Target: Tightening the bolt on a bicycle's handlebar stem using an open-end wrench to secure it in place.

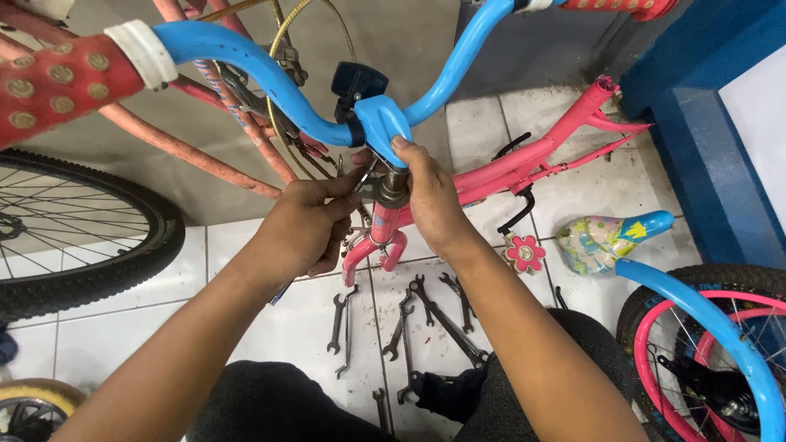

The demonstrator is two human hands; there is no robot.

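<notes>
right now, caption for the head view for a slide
Two bare hands, left hand and right hand, grip the headset beneath blue handlebars.

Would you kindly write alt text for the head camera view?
Two bare hands, left hand and right hand, work at the steering stem of a pink child's bicycle frame below blue handlebars; wrenches lie on the white tiled floor.

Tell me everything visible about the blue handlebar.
The blue handlebar is a glossy painted tube that dips in a V to a blue clamp at its middle. A red grip with gold dots and a white collar caps its near end. The right hand grips just under the clamp, thumb on it; the left hand works beside the stem.
</notes>
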